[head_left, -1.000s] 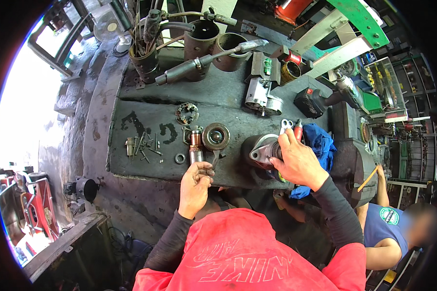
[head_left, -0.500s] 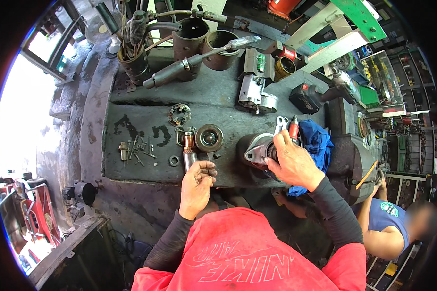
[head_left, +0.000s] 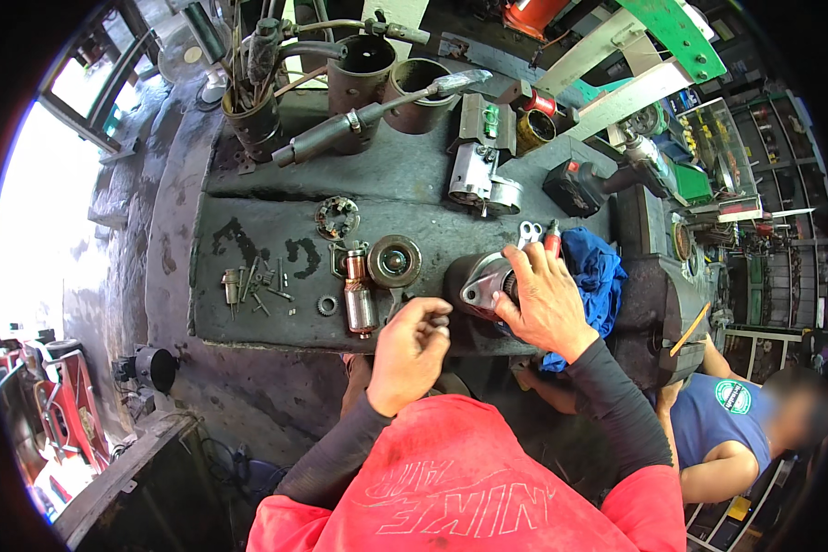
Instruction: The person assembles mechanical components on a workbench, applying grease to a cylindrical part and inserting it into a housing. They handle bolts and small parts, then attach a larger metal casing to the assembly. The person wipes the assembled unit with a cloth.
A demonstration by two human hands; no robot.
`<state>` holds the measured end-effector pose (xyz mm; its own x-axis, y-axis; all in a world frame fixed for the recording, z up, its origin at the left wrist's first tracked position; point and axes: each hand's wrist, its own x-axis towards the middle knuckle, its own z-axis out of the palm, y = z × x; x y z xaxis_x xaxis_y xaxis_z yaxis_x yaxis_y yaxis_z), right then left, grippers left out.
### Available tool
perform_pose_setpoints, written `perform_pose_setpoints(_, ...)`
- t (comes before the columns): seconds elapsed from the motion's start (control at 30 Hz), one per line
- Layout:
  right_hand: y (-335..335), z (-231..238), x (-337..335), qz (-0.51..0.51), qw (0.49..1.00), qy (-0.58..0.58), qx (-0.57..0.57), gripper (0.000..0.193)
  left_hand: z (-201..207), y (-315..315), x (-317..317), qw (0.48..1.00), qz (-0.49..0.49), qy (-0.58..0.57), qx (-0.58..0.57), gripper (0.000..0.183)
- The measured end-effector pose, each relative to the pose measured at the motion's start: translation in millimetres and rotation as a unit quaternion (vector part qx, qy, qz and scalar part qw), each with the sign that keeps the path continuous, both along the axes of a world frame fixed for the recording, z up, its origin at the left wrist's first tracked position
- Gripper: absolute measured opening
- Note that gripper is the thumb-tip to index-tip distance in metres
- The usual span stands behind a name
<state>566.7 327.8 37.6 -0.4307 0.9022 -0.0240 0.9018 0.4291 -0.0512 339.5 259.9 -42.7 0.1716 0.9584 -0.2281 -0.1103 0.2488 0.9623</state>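
Observation:
On the dark metal workbench [head_left: 267, 317] my right hand [head_left: 545, 299] grips a grey metal motor housing [head_left: 477, 281] that lies on its side. My left hand [head_left: 414, 350] is at the bench's front edge, its fingers pinched on a small dark part held close to the housing's left end. A copper-wound armature [head_left: 359, 290] lies just left of my left hand, beside a round pulley-like disc [head_left: 394, 261]. A blue cloth [head_left: 598, 276] lies under and right of my right hand.
Small screws and a gear [head_left: 267, 287] lie at the bench's left. A brush holder ring [head_left: 338, 217], another motor body [head_left: 480, 179], a cordless tool [head_left: 580, 187] and metal cylinders [head_left: 363, 69] stand farther back. Another person in a blue shirt [head_left: 718, 423] crouches at lower right.
My left hand has moved right from the armature toward the motor housing, carrying a small part. My right hand stays on the housing. The view has shifted slightly.

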Motion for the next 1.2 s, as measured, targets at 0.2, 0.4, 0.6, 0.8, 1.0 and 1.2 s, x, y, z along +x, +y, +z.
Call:
perform_pose_setpoints(0.2,0,-8,2,-0.008,0.996,0.086,0.012,0.059,13,33,34,0.961,-0.027,0.115,0.249,0.052)
perform_pose_setpoints(0.4,5,-15,5,-0.023,0.998,0.062,-0.021,0.046,5,45,57,0.984,-0.037,0.034,0.169,0.081)
perform_pose_setpoints(0.6,4,-21,2,-0.064,0.994,0.085,-0.024,0.044,-3,49,66,0.985,-0.041,0.065,0.155,0.095)
perform_pose_setpoints(0.8,4,-24,1,-0.056,0.993,0.103,-0.011,0.042,-9,55,69,0.99,-0.025,0.056,0.125,0.088)
perform_pose_setpoints(1.0,5,-27,-1,-0.045,0.994,0.097,-0.027,0.039,-9,56,66,0.988,-0.035,0.072,0.13,0.085)
perform_pose_setpoints(1.2,8,-31,-1,-0.041,0.991,0.125,-0.006,0.037,-15,54,69,0.984,-0.006,0.059,0.166,0.078)
